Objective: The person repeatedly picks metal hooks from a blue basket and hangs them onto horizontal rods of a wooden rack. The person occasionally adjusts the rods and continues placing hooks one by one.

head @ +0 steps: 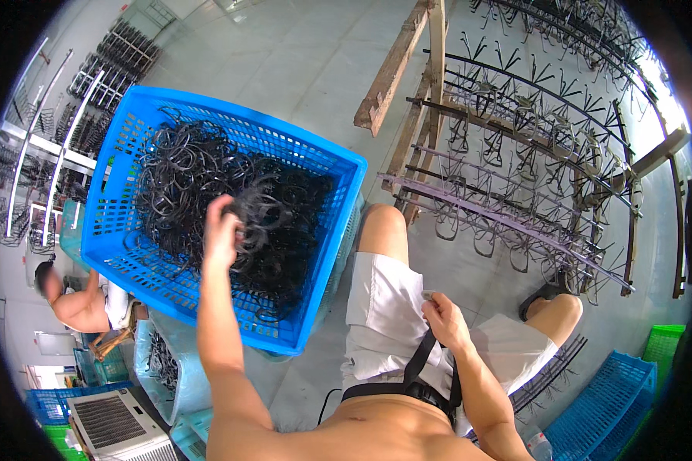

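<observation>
A blue plastic basket [333, 242] with slotted walls stands tilted in my view, left of my knees. It holds a tangled heap of thin, black, glossy looped pieces [179, 167]. My left hand [222, 233] is over the heap, fingers curled around some of these pieces [262, 213], which are blurred. The exact kind of piece is too blurred to tell. Above my lap, my right hand [447, 322] is closed, with a small greyish item [427, 295] showing at its thumb and fingertips. A black strap [420, 357] runs just below that hand.
To the right, a wooden rack [432, 69] carries bars [496, 216] hung with many wire-like frames. Blue crates [602, 403] and a plastic bottle [536, 444] lie at lower right. Another person [86, 305] sits at left, near a light-blue bin [187, 369] and a boxy vented unit [109, 420].
</observation>
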Tool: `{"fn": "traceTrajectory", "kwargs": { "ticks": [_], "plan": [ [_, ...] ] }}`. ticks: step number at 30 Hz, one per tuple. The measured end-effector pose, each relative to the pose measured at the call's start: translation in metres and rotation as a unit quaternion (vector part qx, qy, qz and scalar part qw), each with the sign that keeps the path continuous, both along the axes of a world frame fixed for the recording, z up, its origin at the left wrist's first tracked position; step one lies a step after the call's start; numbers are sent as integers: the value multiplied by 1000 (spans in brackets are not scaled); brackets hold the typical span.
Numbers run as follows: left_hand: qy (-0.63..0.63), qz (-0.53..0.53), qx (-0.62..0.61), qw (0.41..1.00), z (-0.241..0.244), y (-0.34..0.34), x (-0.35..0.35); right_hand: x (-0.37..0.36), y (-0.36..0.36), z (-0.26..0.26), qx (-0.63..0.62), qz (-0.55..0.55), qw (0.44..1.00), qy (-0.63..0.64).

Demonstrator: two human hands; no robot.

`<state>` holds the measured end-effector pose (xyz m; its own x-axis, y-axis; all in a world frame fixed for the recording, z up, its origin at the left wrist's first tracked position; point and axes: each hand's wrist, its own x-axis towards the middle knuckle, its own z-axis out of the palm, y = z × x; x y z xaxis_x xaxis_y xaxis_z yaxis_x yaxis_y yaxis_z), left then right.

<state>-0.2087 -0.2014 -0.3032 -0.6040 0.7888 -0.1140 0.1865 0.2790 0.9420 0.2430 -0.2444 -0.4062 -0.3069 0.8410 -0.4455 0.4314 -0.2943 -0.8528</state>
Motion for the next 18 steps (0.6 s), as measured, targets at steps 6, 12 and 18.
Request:
{"fn": "traceTrajectory", "kwargs": {
  "ticks": [6,12,18],
  "plan": [
    [80,16,-1,997,-47,-15,38,-26,8,24,31,30,997,66],
    [259,85,176,946,-27,-17,78,-108,32,51,129,77,966,212],
    [392,30,284,875,-48,-23,153,-194,60,64,140,-47,943,297]
  ]
}}
